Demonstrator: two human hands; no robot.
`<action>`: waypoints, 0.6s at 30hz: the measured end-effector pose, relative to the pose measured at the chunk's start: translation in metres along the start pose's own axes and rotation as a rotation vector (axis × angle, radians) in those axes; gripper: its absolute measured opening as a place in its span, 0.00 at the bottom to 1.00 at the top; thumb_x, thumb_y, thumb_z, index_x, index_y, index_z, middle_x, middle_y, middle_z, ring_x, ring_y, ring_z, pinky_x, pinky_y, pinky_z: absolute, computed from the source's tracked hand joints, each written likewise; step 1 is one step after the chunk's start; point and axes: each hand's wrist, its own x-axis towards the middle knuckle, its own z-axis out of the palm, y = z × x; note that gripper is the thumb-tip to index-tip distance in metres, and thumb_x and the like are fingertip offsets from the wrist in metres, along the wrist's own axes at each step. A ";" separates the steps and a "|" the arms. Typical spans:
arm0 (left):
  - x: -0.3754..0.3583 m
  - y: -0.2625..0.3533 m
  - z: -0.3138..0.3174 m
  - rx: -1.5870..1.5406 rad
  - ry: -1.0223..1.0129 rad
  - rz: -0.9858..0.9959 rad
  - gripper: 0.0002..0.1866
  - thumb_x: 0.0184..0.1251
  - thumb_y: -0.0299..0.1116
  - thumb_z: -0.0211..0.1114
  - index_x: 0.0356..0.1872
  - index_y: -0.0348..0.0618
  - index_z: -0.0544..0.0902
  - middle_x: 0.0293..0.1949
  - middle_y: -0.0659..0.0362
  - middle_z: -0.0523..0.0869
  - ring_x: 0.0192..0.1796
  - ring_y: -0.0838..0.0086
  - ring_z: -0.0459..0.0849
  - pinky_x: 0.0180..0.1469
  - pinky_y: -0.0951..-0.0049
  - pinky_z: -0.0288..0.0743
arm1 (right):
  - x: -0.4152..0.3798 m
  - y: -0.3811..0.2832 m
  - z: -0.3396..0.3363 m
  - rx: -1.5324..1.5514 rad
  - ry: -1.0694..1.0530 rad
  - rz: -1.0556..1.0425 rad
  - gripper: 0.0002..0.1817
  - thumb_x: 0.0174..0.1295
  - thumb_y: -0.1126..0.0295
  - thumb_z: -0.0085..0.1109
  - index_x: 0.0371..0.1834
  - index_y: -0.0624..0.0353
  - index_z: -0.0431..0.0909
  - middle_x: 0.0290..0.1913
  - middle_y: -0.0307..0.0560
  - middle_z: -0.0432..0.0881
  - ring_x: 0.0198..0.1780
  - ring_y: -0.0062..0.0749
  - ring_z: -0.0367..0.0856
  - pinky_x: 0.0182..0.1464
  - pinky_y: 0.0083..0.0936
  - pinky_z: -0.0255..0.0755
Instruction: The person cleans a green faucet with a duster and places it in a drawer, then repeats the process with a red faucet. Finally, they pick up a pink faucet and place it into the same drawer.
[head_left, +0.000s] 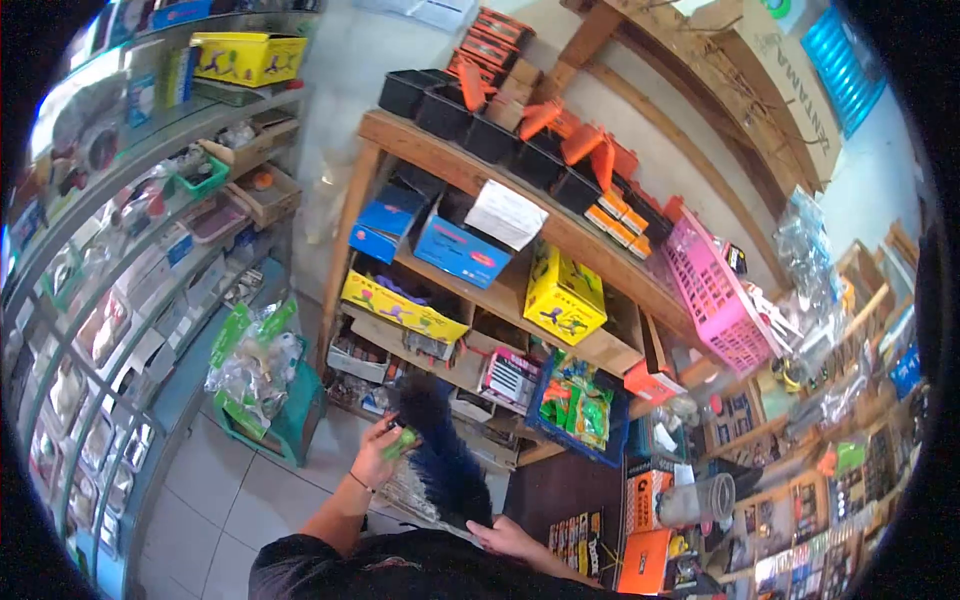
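My left hand (374,456) is raised in front of my body, its fingers closed round a small green-and-black item (399,443) too small to name. My right hand (506,538), lower and to the right, grips the near end of a dark blue fluffy duster (450,465). The duster's bristles reach up and away from me, past the left hand, toward the low shelves. Beneath the bristles shows a pale, streaked surface (408,492).
Ahead is a wooden shelf (440,148) with black bins, blue boxes and yellow boxes (563,294). A pink basket (715,290) stands at its right end. On the left, a green stool (315,400) bears plastic packets, beside a glazed rack (110,330). Orange boxes (645,560) stand at right.
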 end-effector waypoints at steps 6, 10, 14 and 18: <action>-0.033 -0.009 0.016 -0.087 0.034 0.083 0.19 0.58 0.29 0.56 0.53 0.41 0.69 0.47 0.59 0.76 0.48 0.70 0.75 0.49 0.62 0.71 | -0.017 0.000 -0.011 0.040 0.117 0.058 0.27 0.55 0.45 0.50 0.15 0.59 0.74 0.11 0.34 0.68 0.11 0.21 0.63 0.14 0.21 0.56; -0.040 -0.029 0.038 0.053 -0.060 -0.007 0.23 0.59 0.31 0.56 0.58 0.44 0.65 0.48 0.63 0.75 0.46 0.74 0.75 0.44 0.72 0.70 | -0.044 0.035 -0.022 0.000 0.040 0.000 0.25 0.56 0.46 0.50 0.18 0.59 0.73 0.11 0.35 0.67 0.10 0.21 0.63 0.14 0.21 0.57; -0.055 -0.051 0.060 0.171 -0.177 -0.091 0.23 0.61 0.30 0.54 0.59 0.42 0.63 0.48 0.62 0.75 0.46 0.77 0.74 0.47 0.74 0.69 | -0.088 0.059 -0.015 -0.001 0.113 0.016 0.24 0.57 0.47 0.50 0.16 0.57 0.70 0.11 0.35 0.66 0.11 0.21 0.62 0.15 0.22 0.56; -0.076 -0.079 0.087 0.265 -0.181 -0.167 0.25 0.62 0.30 0.54 0.60 0.38 0.60 0.48 0.58 0.75 0.46 0.77 0.75 0.50 0.77 0.67 | -0.114 0.111 -0.015 0.105 0.040 0.057 0.24 0.57 0.48 0.51 0.16 0.57 0.69 0.12 0.35 0.67 0.12 0.20 0.62 0.16 0.21 0.56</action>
